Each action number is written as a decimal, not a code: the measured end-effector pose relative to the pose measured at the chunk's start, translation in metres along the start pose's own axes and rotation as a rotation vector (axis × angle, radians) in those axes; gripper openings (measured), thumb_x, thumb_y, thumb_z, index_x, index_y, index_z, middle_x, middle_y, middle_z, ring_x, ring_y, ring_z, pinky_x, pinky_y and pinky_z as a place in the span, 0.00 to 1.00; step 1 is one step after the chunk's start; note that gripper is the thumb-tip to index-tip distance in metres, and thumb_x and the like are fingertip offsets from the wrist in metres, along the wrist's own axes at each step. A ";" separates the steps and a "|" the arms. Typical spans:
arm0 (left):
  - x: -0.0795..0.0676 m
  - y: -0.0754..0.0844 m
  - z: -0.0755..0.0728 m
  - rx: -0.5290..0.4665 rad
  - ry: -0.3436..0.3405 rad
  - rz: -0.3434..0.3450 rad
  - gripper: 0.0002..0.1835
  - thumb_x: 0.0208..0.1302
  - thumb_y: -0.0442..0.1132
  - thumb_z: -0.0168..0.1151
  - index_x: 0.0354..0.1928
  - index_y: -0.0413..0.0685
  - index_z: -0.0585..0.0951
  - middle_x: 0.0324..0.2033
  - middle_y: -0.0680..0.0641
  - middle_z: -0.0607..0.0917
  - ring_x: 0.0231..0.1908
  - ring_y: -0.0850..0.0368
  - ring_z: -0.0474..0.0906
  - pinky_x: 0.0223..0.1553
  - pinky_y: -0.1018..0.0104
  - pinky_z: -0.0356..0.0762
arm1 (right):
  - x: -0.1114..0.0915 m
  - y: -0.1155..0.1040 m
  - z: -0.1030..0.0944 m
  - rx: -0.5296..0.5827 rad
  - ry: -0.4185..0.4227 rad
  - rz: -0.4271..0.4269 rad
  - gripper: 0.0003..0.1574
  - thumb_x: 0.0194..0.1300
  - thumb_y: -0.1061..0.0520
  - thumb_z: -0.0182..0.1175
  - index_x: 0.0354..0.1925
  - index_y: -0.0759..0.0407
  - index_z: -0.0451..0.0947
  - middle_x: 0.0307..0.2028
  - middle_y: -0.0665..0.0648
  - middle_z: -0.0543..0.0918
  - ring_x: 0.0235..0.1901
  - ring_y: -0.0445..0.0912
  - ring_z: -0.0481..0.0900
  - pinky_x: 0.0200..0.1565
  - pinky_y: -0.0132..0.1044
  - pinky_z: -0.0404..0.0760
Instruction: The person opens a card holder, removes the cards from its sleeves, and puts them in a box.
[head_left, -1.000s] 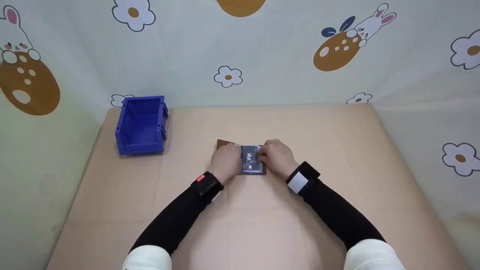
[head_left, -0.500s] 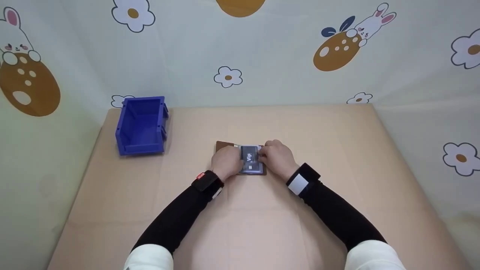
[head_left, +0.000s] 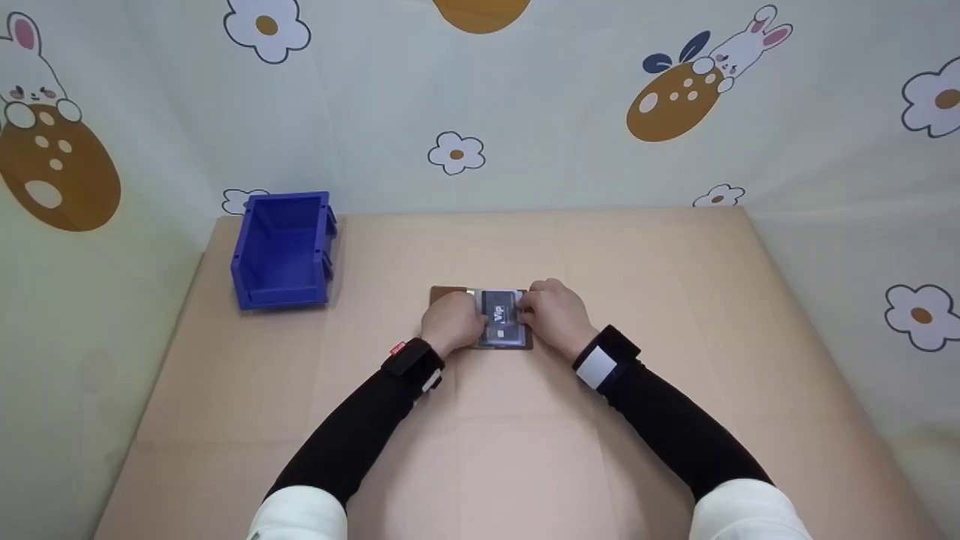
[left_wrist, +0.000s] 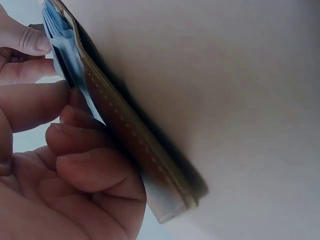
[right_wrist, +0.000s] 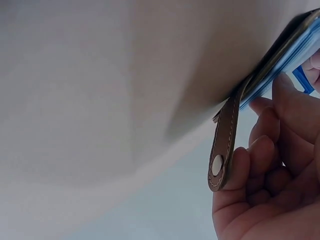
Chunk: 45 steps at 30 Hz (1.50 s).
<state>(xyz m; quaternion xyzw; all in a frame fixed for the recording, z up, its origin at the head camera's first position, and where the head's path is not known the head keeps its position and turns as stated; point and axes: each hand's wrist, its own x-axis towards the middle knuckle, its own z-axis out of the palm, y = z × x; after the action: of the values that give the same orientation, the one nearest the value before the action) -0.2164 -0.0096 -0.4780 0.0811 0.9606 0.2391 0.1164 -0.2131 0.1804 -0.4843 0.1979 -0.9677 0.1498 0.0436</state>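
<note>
A brown leather card holder (head_left: pixel 447 293) lies spread on the table, its clear sleeves facing up. A dark card (head_left: pixel 498 309) marked "Vip" shows at the sleeves. My left hand (head_left: pixel 451 322) is at the card's left side; in the left wrist view its thumb and curled fingers pinch the card's edge beside the stitched cover (left_wrist: pixel 135 135). From the right, my right hand (head_left: pixel 559 315) grips the holder's sleeves (right_wrist: pixel 292 52) by their edge. A snap strap (right_wrist: pixel 226 135) hangs by its curled fingers. Both hands hide parts of the holder.
A blue plastic bin (head_left: pixel 283 251) stands at the back left of the table (head_left: pixel 600 247). Behind and at the sides hangs a pale curtain (head_left: pixel 570 97) printed with flowers and rabbits.
My left hand has shifted slightly left, and the left flap of the card holder has sunk and lies straighter. The right hand keeps its place.
</note>
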 end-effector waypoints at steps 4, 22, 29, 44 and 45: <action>0.001 0.000 -0.001 -0.010 -0.006 -0.003 0.12 0.64 0.44 0.63 0.26 0.45 0.81 0.31 0.47 0.83 0.27 0.53 0.75 0.27 0.60 0.72 | 0.000 0.000 0.000 0.010 0.008 -0.002 0.10 0.55 0.60 0.73 0.38 0.58 0.89 0.32 0.55 0.82 0.34 0.50 0.77 0.37 0.44 0.77; 0.000 -0.005 -0.006 -0.049 -0.038 0.018 0.18 0.66 0.45 0.62 0.18 0.50 0.73 0.27 0.48 0.81 0.24 0.54 0.74 0.26 0.62 0.70 | 0.002 0.000 -0.001 0.003 -0.001 0.001 0.09 0.56 0.59 0.73 0.38 0.58 0.89 0.32 0.55 0.83 0.33 0.49 0.76 0.35 0.43 0.76; -0.001 -0.011 -0.008 -0.063 -0.024 0.046 0.20 0.66 0.43 0.61 0.16 0.52 0.70 0.22 0.50 0.78 0.21 0.55 0.73 0.25 0.62 0.69 | 0.002 0.001 0.002 -0.013 0.006 -0.022 0.09 0.56 0.57 0.73 0.38 0.57 0.89 0.31 0.55 0.83 0.33 0.50 0.77 0.35 0.43 0.76; -0.004 -0.024 -0.012 -0.244 -0.043 0.027 0.25 0.64 0.41 0.59 0.09 0.52 0.64 0.10 0.56 0.61 0.16 0.58 0.61 0.23 0.66 0.59 | 0.000 0.001 0.001 -0.016 0.007 -0.028 0.09 0.57 0.58 0.72 0.38 0.57 0.89 0.31 0.55 0.82 0.33 0.51 0.76 0.35 0.44 0.76; -0.004 -0.024 -0.012 -0.254 -0.041 0.024 0.24 0.64 0.41 0.59 0.09 0.52 0.65 0.10 0.56 0.61 0.16 0.58 0.61 0.22 0.66 0.59 | 0.000 0.001 0.001 -0.014 0.007 -0.027 0.09 0.57 0.58 0.72 0.38 0.57 0.89 0.31 0.55 0.82 0.33 0.51 0.76 0.35 0.44 0.76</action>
<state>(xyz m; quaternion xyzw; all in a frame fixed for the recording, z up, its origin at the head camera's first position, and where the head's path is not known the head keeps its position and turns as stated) -0.2176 -0.0363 -0.4783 0.0824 0.9188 0.3586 0.1425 -0.2132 0.1813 -0.4852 0.2103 -0.9658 0.1430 0.0506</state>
